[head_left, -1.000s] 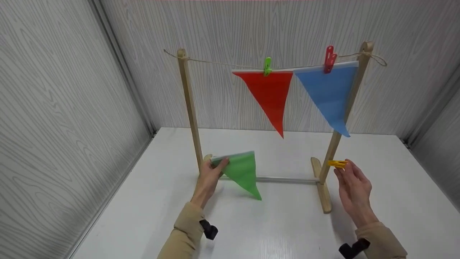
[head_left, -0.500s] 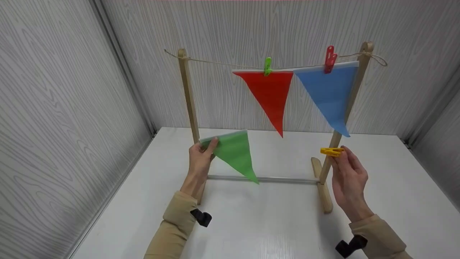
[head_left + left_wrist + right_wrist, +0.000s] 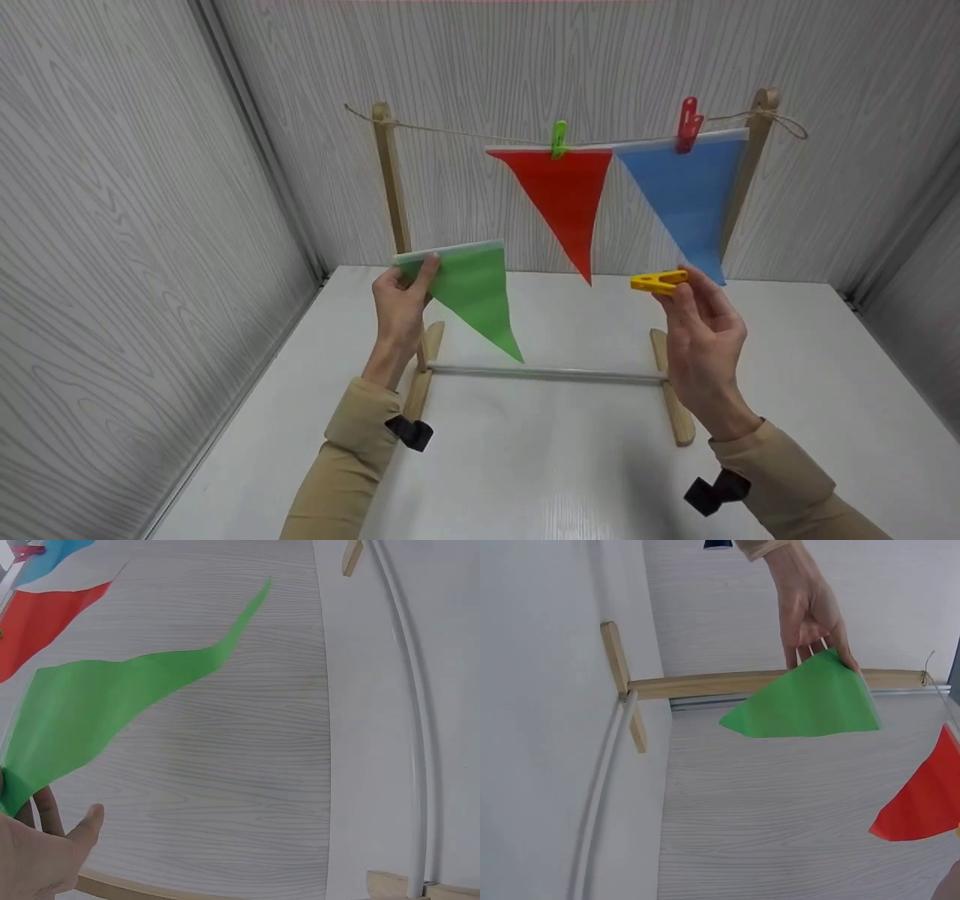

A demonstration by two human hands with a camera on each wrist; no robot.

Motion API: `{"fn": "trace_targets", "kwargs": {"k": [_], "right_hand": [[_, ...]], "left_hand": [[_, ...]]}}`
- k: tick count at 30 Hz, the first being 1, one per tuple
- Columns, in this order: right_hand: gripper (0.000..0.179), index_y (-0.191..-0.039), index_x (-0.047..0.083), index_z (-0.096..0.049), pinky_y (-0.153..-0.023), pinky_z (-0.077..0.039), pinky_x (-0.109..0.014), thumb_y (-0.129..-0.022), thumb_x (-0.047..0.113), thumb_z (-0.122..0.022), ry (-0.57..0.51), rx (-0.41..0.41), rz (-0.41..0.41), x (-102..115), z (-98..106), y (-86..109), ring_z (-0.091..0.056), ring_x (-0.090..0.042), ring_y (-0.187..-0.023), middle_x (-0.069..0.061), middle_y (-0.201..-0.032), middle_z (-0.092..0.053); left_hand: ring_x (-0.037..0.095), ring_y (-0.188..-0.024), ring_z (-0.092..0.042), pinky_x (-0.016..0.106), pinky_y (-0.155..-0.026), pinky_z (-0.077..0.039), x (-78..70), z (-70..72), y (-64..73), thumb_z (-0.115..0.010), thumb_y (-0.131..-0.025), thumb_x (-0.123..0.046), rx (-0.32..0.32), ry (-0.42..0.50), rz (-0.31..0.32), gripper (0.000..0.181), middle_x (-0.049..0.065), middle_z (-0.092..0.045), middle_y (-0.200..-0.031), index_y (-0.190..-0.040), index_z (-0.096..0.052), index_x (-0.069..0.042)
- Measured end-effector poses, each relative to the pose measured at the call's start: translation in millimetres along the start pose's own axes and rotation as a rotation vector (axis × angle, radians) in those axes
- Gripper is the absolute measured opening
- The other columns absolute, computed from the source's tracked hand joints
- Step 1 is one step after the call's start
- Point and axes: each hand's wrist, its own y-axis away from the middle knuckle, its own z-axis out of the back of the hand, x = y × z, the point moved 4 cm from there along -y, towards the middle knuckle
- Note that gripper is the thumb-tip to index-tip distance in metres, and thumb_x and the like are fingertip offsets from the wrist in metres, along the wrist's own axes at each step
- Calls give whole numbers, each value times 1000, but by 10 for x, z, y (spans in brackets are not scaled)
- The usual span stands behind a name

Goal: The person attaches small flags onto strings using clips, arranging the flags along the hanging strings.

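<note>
My left hand (image 3: 401, 304) pinches a green triangular flag (image 3: 476, 289) near the left end of its white top edge, and the flag's tip hangs down to the right. My right hand (image 3: 705, 345) pinches a yellow clothespin (image 3: 658, 282) by its handle end, its nose pointing left. A twine line (image 3: 450, 131) runs above both hands. From it hang a red flag (image 3: 566, 195), held by a green clothespin (image 3: 559, 139), and a blue flag (image 3: 690, 187), held by a red clothespin (image 3: 688, 126). In the right wrist view the green flag (image 3: 810, 701) hangs below the left hand's fingers.
Two wooden posts carry the twine, the left post (image 3: 390, 180) and the right post (image 3: 746, 172). A pale crossbar (image 3: 547, 373) joins their feet low over the white table (image 3: 540, 457). Behind stands a wood-grain panel (image 3: 300, 150), with another panel (image 3: 112, 225) at the left.
Both hands have risen. The left hand has carried the green flag up and slightly left, and the right hand has brought the yellow clothespin up and left. The hung flags stay in place.
</note>
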Motion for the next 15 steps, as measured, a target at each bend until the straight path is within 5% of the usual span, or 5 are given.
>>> {"fn": "trace_targets", "kwargs": {"k": [15], "right_hand": [[30, -128, 1, -62, -102, -53, -25, -98, 1, -60, 329, 182, 36, -66, -689, -417, -61, -22, -117, -9, -122, -64]], "left_hand": [[13, -94, -71, 34, -101, -56, -381, -1, -126, -69, -96, -14, -38, -42, -73, 23, 3, -70, -98, -111, -69, 3]]}}
